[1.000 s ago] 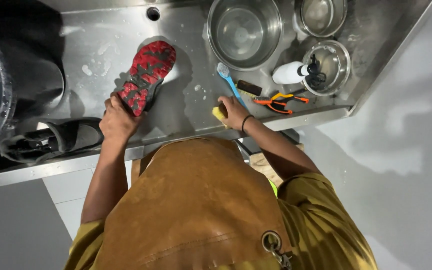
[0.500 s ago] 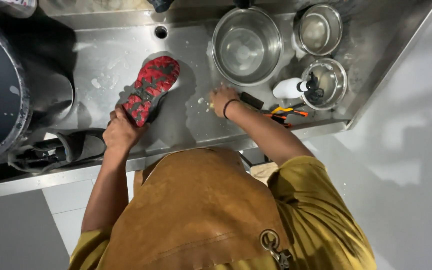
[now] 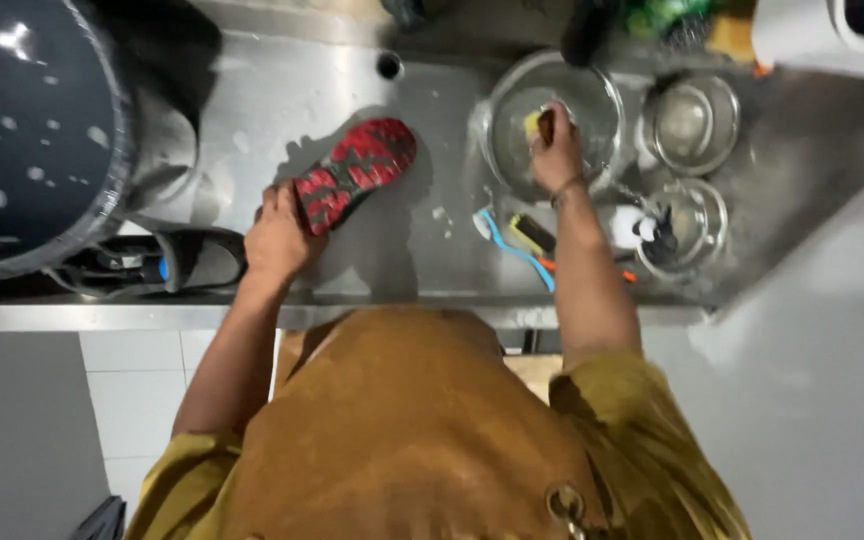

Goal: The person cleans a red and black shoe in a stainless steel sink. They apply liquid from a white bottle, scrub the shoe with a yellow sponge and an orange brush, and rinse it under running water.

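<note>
A shoe with a red and black sole lies sole-up on the wet steel counter. My left hand grips its heel end. My right hand reaches into a large steel bowl and holds a small yellow sponge over the water there. A blue-handled brush and a yellow and black brush lie on the counter beside my right forearm.
A second dark shoe lies at the counter's front edge, left of my left hand. A big dark tub fills the left. Two smaller steel bowls and a white bottle stand at the right. A drain hole is behind.
My right hand has left the counter's front edge and moved up into the large steel bowl with the yellow sponge. My left hand has stayed on the red-soled shoe.
</note>
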